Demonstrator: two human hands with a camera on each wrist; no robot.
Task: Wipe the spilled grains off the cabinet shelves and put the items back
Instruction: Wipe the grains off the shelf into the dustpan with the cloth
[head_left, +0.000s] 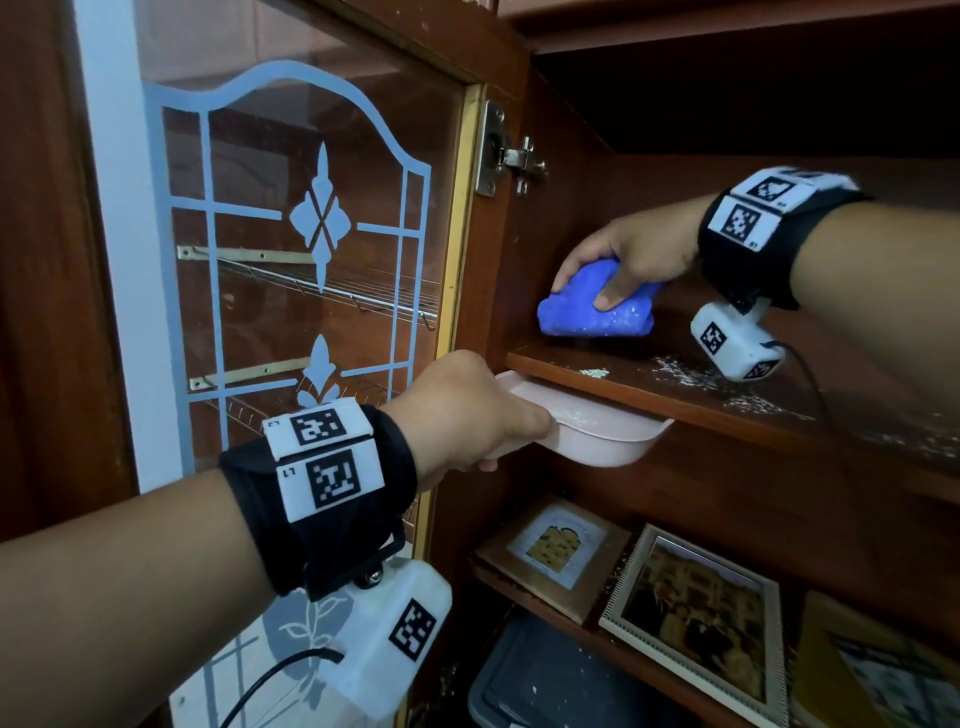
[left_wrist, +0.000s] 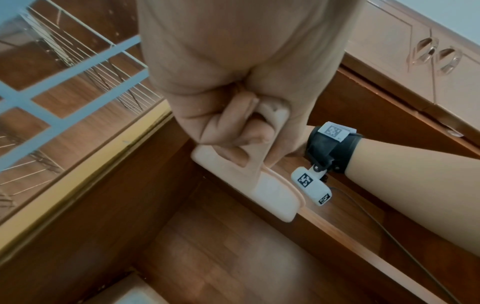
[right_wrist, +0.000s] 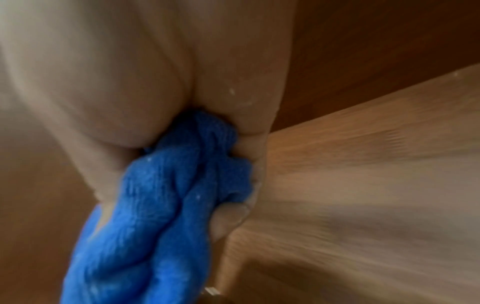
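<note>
My right hand (head_left: 618, 260) grips a bunched blue cloth (head_left: 582, 312) on the upper wooden shelf (head_left: 727, 400), near its left wall. White grains (head_left: 691, 374) lie scattered on the shelf to the right of the cloth, and some cling to the cloth. My left hand (head_left: 467, 410) holds a pale pink dustpan (head_left: 597, 431) by its handle, pressed under the shelf's front edge. A few grains lie in the pan. In the left wrist view my fingers (left_wrist: 233, 131) curl through the dustpan's handle (left_wrist: 259, 185). The right wrist view shows the blue cloth (right_wrist: 166, 205) squeezed in my palm.
The glass cabinet door (head_left: 291, 270) with pale blue patterning stands open at the left, on a metal hinge (head_left: 509, 156). On the lower shelf lie framed pictures (head_left: 696, 618) and a yellow book (head_left: 872, 670). A grey lidded box (head_left: 550, 680) sits below.
</note>
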